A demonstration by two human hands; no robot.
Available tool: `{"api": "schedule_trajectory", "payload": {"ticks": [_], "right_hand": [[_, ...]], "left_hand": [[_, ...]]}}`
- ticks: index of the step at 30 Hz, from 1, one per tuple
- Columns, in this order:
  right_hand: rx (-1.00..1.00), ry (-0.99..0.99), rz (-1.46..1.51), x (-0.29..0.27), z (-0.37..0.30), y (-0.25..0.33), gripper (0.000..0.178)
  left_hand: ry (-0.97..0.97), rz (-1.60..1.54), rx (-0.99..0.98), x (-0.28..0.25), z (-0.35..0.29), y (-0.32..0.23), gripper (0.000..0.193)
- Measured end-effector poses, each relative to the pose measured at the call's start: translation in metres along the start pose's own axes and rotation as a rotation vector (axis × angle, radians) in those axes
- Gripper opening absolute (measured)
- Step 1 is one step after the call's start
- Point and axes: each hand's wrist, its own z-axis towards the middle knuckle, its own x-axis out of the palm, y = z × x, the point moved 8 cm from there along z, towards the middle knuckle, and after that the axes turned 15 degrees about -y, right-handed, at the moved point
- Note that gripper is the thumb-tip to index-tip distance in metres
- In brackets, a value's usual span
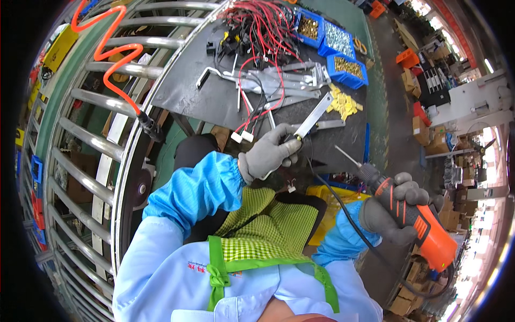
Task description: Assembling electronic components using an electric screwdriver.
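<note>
My left hand (271,152), in a grey glove, is closed on one end of a flat metal bracket (314,115). A small brass-coloured piece sits by my fingertips at that end. My right hand (403,206), also gloved, grips an orange and black corded electric screwdriver (433,236). Its long thin bit (347,155) points toward the bracket and stays apart from it. The black cord (343,206) loops across in front of me. Beyond my left hand, a bundle of red and black wires with white connectors (244,136) lies at the table edge.
The dark worktable (179,95) bears stacked metal brackets (284,83), a wire heap (263,27), yellow pieces (344,103), and blue bins of screws (347,68). At left runs a roller conveyor (91,140) with an orange coiled hose (120,91). Cartons (437,140) stand far right.
</note>
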Motion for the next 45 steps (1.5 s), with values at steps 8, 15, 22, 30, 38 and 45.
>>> {"api": "schedule_trajectory", "payload": {"ticks": [8, 15, 22, 30, 38, 45], "right_hand": [[0.035, 0.171, 0.179, 0.058, -0.04, -0.004, 0.078], [-0.019, 0.124, 0.18, 0.061, -0.038, -0.004, 0.078], [0.029, 0.181, 0.219, 0.069, -0.049, -0.011, 0.08], [-0.014, 0.361, 0.188, 0.09, -0.053, -0.014, 0.071], [0.058, 0.422, 0.164, 0.09, -0.054, -0.018, 0.072], [0.171, 0.268, 0.123, 0.085, -0.054, -0.022, 0.068]], "left_hand": [[0.021, 0.062, 0.027, -0.001, 0.004, 0.011, 0.038], [0.027, 0.082, 0.025, 0.001, -0.002, 0.008, 0.032], [0.006, 0.094, 0.02, -0.001, -0.002, 0.011, 0.032], [-0.046, 0.206, 0.181, 0.001, -0.001, 0.013, 0.025], [-0.022, 0.246, 0.212, 0.005, -0.002, 0.022, 0.025], [-0.023, 0.3, 0.088, 0.005, -0.003, 0.028, 0.028]]}}
